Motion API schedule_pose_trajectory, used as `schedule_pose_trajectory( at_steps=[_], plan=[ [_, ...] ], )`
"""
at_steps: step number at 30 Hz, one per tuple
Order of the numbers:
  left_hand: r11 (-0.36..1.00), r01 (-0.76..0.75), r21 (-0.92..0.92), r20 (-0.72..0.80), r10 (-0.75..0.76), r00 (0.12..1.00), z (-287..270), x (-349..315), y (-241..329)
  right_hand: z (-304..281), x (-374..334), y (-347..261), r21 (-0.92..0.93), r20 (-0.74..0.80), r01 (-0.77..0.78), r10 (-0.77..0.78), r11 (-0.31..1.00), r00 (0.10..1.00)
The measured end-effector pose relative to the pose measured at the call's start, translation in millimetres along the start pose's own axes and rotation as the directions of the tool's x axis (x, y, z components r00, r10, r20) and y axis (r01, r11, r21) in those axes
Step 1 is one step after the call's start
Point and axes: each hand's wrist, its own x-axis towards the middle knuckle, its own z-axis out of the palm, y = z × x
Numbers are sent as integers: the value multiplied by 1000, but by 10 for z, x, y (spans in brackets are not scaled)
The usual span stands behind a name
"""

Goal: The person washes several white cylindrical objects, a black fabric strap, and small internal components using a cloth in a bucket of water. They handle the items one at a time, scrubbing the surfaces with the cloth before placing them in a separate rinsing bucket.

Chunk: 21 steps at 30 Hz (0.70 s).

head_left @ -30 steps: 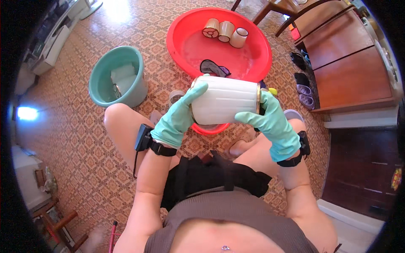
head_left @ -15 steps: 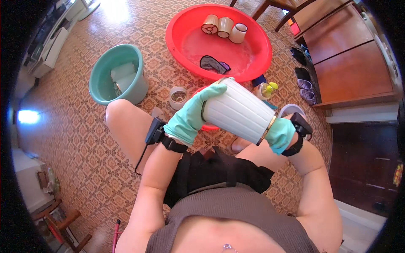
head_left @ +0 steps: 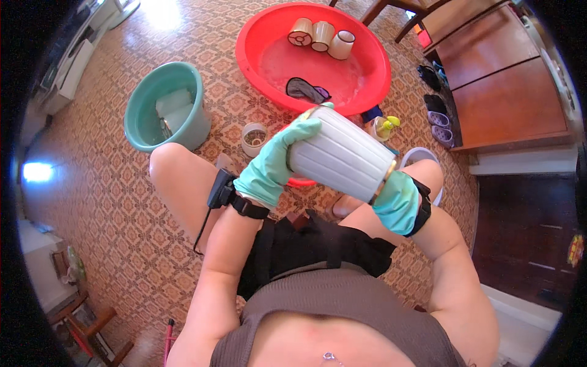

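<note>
A white ribbed lampshade [head_left: 342, 153] with gold-coloured rims is held tilted above my lap. My left hand [head_left: 278, 156], in a mint-green rubber glove, is closed around its upper-left end, thumb along the ribbed side. At the lower-right end, my gloved right hand [head_left: 397, 202] reaches into the opening; its fingers are hidden inside the shade. Beyond my hands, a large red tub [head_left: 247, 61] holds three small cream lampshades [head_left: 322, 37] with dark trim, and a dark cloth item [head_left: 306, 90] lies in its shallow sudsy water.
A teal bucket [head_left: 199, 125] with pale items inside stands at the left. Beside it is a small white round container [head_left: 254, 139]. A bottle with a yellow-green pump [head_left: 385, 125] stands right of the lampshade. Shoes [head_left: 439, 128] line the wooden cabinet [head_left: 507, 92]; a chair [head_left: 397, 12] is behind the tub.
My right hand and wrist have turned and dropped slightly at the shade's opening. My left hand keeps its hold, and the whole view has shifted a little.
</note>
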Motion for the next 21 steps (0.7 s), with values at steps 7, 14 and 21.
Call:
schedule_pose_trajectory(
  at_steps=[7, 14, 21],
  plan=[
    [993, -37, -112, -87, 27, 996, -182, -24, 119, -114, 37, -387, -505, 125, 39, 29, 862, 992],
    [992, -111, -62, -325, 85, 942, -304, 23, 66, -218, 128, -663, 282, -89, -79, 108, 956, 990],
    [992, -52, -119, -312, 12, 950, -323, 83, -47, -509, 194, -538, 141, -503, 167, -75, 976, 861]
  ],
)
